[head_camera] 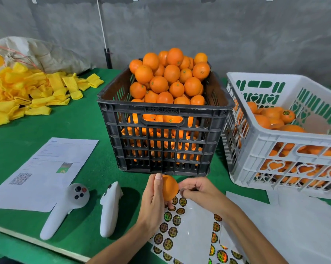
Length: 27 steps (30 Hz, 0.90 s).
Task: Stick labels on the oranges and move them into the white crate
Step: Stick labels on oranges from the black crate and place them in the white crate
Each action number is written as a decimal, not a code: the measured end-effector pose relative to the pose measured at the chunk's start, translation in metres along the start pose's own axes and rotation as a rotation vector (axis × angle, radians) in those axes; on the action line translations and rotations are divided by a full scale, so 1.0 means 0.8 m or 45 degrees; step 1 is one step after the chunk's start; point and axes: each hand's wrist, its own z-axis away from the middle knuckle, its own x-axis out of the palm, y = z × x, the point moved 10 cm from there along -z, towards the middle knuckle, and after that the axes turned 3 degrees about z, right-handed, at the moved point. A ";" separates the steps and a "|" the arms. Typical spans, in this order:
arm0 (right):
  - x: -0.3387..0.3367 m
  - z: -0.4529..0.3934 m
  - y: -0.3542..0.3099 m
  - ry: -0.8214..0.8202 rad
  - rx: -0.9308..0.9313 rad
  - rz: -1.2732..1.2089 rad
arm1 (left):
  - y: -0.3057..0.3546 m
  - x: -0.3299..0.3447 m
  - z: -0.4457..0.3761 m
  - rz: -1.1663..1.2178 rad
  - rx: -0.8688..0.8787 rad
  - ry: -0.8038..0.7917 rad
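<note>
My left hand (154,199) grips an orange (170,187) just in front of the black crate (161,141), which is heaped with oranges (170,77). My right hand (197,189) has its fingertips pinched against the orange's right side; whether a label is between them is hidden. Below both hands lies a sheet of round gold-and-black labels (172,229). The white crate (286,138) stands at the right, partly filled with oranges, one showing a label (286,113).
Two white controllers (65,208) (109,206) lie on the green table to the left of my hands. A printed paper (44,172) is further left. Yellow foam nets (27,92) and a sack sit at the back left. White backing sheets (294,225) lie at the right front.
</note>
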 end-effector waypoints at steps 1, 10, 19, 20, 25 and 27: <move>0.000 0.000 0.001 -0.001 -0.002 -0.008 | 0.000 0.000 0.000 0.001 -0.007 0.000; -0.002 -0.001 0.003 -0.036 -0.078 -0.007 | -0.003 0.001 -0.001 -0.002 -0.035 0.020; -0.001 -0.003 0.007 -0.011 -0.026 0.084 | -0.005 0.000 -0.001 -0.010 -0.038 0.019; 0.000 -0.003 0.008 -0.041 -0.013 0.082 | -0.005 0.000 -0.001 -0.011 -0.037 0.022; 0.000 -0.002 0.012 -0.079 0.036 0.096 | -0.004 0.001 -0.001 -0.012 -0.028 0.012; 0.000 -0.003 0.014 -0.054 0.033 0.103 | -0.003 0.001 -0.002 -0.009 -0.021 0.013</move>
